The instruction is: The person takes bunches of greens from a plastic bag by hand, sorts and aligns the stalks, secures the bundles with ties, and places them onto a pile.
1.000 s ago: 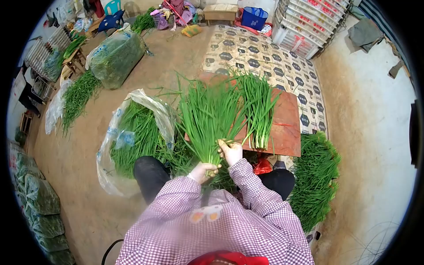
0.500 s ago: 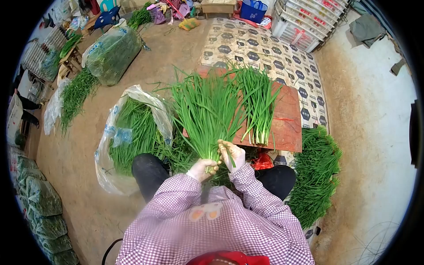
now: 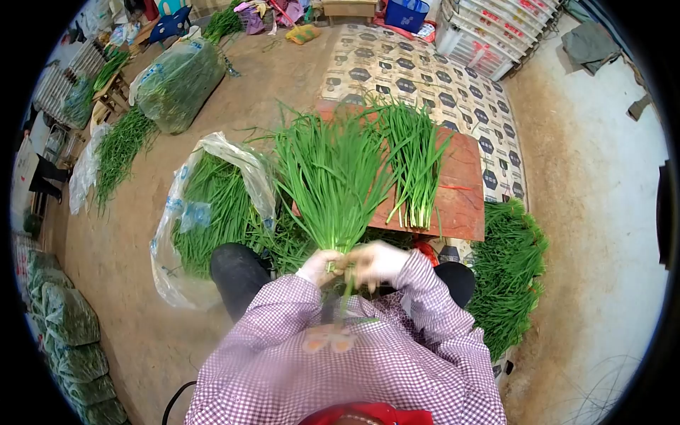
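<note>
My left hand [image 3: 321, 268], in a pale glove, is closed round the stem ends of a large fanned bunch of green leafy stalks [image 3: 333, 177]. Against its right side is my right hand [image 3: 375, 263], blurred by motion, with its fingers bent near the stem ends; a blurred green strand hangs below them, and whether the fingers hold it I cannot tell. A smaller bunch [image 3: 418, 170] lies on the reddish board [image 3: 464, 212], right of the held one.
An open plastic bag [image 3: 164, 248] of greens stands at the left. More greens [image 3: 504, 276] are piled at the right. Wrapped bales [image 3: 177, 85] and stacked white crates [image 3: 482, 42] stand farther back. A person's dark-clothed legs [image 3: 48, 173] show at the far left.
My right hand has moved down and inward from beside the bunch to just right of my left hand. The view has shifted slightly. My left hand keeps its grip.
</note>
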Demonstrator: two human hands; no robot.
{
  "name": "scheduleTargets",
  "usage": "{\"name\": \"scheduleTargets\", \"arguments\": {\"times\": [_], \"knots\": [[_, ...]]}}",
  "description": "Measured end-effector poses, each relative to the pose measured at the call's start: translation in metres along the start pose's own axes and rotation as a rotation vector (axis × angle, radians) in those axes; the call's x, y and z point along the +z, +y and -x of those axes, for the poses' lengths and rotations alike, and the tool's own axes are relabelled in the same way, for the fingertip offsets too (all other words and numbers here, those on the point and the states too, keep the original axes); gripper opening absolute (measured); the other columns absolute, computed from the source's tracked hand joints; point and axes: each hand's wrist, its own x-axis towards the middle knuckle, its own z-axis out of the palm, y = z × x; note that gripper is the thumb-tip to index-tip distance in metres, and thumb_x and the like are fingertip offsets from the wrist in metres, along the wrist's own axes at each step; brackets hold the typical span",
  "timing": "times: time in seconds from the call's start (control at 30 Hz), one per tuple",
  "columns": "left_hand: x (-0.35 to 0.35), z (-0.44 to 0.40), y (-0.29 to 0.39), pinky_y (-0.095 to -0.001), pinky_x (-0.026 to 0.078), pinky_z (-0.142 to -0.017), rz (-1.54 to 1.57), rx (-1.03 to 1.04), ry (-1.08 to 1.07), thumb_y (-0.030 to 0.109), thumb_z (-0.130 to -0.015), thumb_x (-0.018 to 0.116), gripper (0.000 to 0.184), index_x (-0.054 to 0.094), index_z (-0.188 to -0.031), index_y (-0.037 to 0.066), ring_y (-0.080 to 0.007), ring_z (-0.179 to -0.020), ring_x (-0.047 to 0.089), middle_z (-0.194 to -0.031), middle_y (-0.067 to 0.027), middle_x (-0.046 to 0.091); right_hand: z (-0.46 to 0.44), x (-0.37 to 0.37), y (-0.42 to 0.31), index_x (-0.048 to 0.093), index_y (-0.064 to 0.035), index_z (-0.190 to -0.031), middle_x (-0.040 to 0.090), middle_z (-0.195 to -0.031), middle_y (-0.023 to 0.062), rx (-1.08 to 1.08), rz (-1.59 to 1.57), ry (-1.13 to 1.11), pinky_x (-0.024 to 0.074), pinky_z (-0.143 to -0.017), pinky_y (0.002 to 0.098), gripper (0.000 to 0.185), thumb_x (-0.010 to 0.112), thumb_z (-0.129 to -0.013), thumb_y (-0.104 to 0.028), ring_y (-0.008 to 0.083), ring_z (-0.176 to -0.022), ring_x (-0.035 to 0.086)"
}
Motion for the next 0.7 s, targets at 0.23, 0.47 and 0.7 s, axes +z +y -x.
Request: {"name": "scheduleTargets", "arguments": {"times": [0.23, 0.47, 0.7], "knots": [[0.006, 0.004, 0.002, -0.0243, 0.044, -0.05, -0.002, -0.021, -0.045, 0.0, -0.081, 0.058, 0.022, 0.057, -0.099, -0.012, -0.0158, -0.066, 0.056, -0.078, -0.0098, 0.058, -0.058, -0.042, 0.019, 0.056, -0.0134, -0.123, 0.068, -0.094, 0.015, 0.107, 0.842, 0.731, 0.0517, -0.077, 0.0415, 0.037, 0.05, -0.092, -0.032, 0.0309, -0.087, 0.066], [0.012, 0.001, 0.01, -0.0231, 0.042, -0.05, 0.033, -0.003, -0.04, 0.0, -0.077, 0.057, 0.025, 0.055, -0.102, -0.006, -0.0143, -0.064, 0.054, -0.085, -0.0097, 0.06, -0.089, -0.057, 0.046, 0.062, -0.0039, -0.104, 0.067, -0.077, 0.0134, -0.086, 0.659, 0.788, 0.0521, -0.063, 0.0339, 0.023, 0.056, -0.088, -0.019, 0.023, -0.068, 0.065], [0.001, -0.012, 0.009, -0.0233, 0.043, -0.052, 0.111, -0.04, -0.167, -0.001, -0.081, 0.054, 0.027, 0.049, -0.105, -0.009, -0.0142, -0.066, 0.052, -0.088, -0.0085, 0.055, -0.089, -0.037, 0.037, 0.063, 0.003, -0.091, 0.06, -0.064, 0.0062, -0.253, -0.556, 0.951, 0.0395, -0.039, 0.0239, 0.013, 0.063, -0.079, -0.003, 0.0118, -0.048, 0.055]]}}
